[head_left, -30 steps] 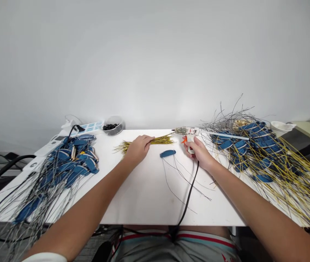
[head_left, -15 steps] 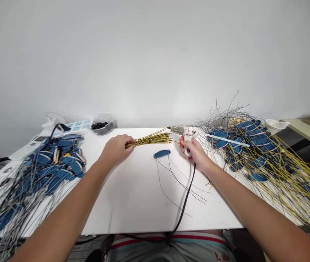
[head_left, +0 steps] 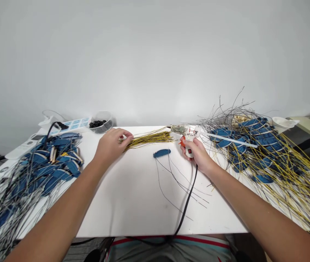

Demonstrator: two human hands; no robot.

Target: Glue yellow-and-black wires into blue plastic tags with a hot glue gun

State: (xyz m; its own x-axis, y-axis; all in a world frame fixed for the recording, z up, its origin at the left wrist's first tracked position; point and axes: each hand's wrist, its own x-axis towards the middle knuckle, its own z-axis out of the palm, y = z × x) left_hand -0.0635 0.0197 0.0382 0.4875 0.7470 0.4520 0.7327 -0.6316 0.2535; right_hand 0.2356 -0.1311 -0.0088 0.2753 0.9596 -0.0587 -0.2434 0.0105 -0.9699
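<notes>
My right hand is wrapped round the handle of a clear glue gun with an orange trigger; its nozzle points left and a white glue stick sticks out at the back. My left hand is at the left end of a bundle of yellow and black wires, thumb and forefinger close together on wire ends. How many wires it pinches is too small to tell. A blue oval piece with thin dark wires lies on the white table between my hands, just below the bundle.
Blue pieces with grey wires are heaped at the left, beside a power strip. A clear bowl of black bits stands at the back. More blue pieces with yellow wires and a white cup are at the right. The gun's black cable crosses the front edge.
My left hand has shifted slightly left and its thumb and forefinger have loosened around the bundle, so more of the wires' left end shows. The glue gun stays nearly in place.
</notes>
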